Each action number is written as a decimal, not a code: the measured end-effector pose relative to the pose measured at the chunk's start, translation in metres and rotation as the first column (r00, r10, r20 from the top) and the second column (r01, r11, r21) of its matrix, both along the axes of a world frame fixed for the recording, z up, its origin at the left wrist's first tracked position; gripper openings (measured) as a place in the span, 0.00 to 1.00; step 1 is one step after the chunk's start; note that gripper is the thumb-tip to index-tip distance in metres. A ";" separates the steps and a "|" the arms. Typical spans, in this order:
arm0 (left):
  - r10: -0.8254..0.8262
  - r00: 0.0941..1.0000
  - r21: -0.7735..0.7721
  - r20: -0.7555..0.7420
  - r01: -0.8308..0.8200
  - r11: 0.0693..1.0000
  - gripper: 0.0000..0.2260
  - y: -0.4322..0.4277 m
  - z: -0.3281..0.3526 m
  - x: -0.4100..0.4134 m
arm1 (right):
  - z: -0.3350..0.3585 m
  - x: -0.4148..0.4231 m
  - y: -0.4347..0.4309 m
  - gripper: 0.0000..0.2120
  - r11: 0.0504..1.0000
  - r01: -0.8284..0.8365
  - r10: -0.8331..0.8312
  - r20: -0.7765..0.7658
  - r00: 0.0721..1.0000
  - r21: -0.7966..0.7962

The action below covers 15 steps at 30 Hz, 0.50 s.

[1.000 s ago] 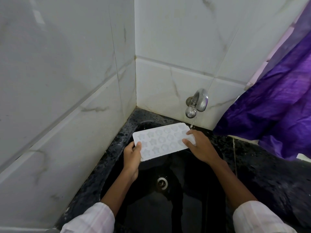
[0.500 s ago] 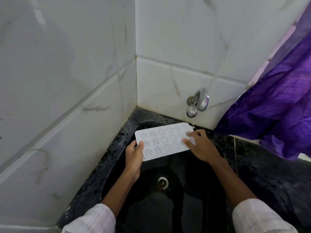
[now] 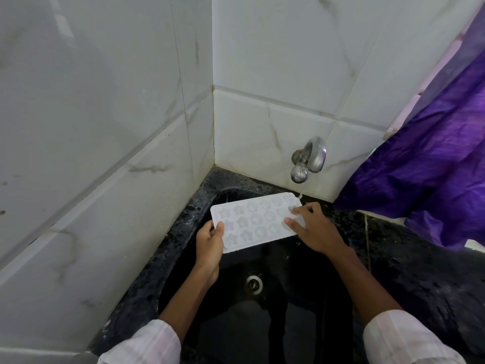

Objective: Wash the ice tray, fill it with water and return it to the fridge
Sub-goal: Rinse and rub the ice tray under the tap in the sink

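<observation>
A white ice tray (image 3: 256,219) with star and round moulds is held level over the black sink (image 3: 262,324), its right end under the tap. My left hand (image 3: 210,245) grips its near left corner, thumb on top. On the tray's right end rests my right hand (image 3: 313,229), fingers spread over the moulds, holding that edge. A thin stream of water falls from the chrome tap (image 3: 308,161) onto the tray's far right corner.
White marbled tiles form a corner behind and to the left of the sink. A purple cloth (image 3: 433,179) hangs at the right over the black speckled counter (image 3: 406,258). The drain (image 3: 254,282) sits in the basin below the tray.
The tray has shifted slightly up and toward the tap. My right fingers have moved over the tray's right end.
</observation>
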<state>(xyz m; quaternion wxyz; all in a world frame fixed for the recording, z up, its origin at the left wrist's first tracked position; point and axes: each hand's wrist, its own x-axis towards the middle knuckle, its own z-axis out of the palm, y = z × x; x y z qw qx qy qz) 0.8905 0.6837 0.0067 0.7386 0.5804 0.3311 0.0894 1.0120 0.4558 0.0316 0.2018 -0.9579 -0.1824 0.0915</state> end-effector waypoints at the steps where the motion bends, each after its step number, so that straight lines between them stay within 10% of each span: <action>1: 0.002 1.000 -0.003 -0.001 -0.002 1.000 0.09 0.000 0.000 0.000 | 0.000 0.000 0.000 0.25 1.000 -0.003 0.003 -0.001 1.000 0.004; 15: 0.008 1.000 0.020 -0.014 -0.008 1.000 0.09 0.000 0.001 -0.002 | 0.001 0.001 -0.002 0.26 1.000 -0.027 0.027 0.008 1.000 0.010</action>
